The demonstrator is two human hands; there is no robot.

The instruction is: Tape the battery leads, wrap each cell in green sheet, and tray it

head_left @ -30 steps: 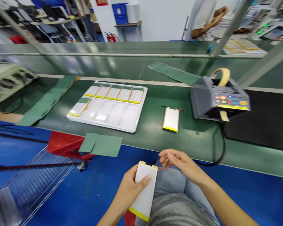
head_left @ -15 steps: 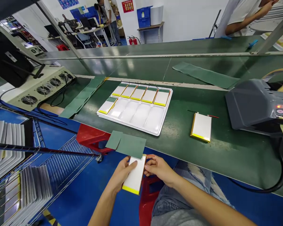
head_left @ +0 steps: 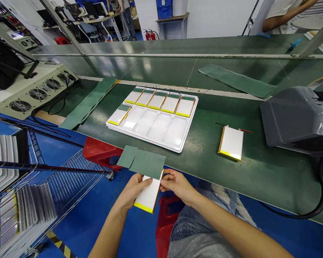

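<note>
A flat pouch battery cell (head_left: pixel 146 194), white with a yellow band at its lower end, is held over my lap in front of the bench edge. My left hand (head_left: pixel 134 190) grips its left side, thumb on the white face just below a green sheet (head_left: pixel 148 163). That sheet covers the cell's upper end and sticks out to the left, where a slit parts off a smaller flap (head_left: pixel 128 156). My right hand (head_left: pixel 176 183) has its fingers closed at the cell's upper right edge; exactly what the fingertips pinch is partly hidden.
A white tray (head_left: pixel 145 133) on the green bench holds several similar cells. Another cell (head_left: pixel 231 143) with a black and a red wire lies at right, near a grey tape dispenser (head_left: pixel 293 122). Green strips (head_left: pixel 90 104) lie at left. A wire rack (head_left: pixel 78 175) stands below.
The view has shifted slightly. My left thumb now lies closer to the green sheet's lower edge. Both hands stay on the same cell, and the sheet remains across its top.
</note>
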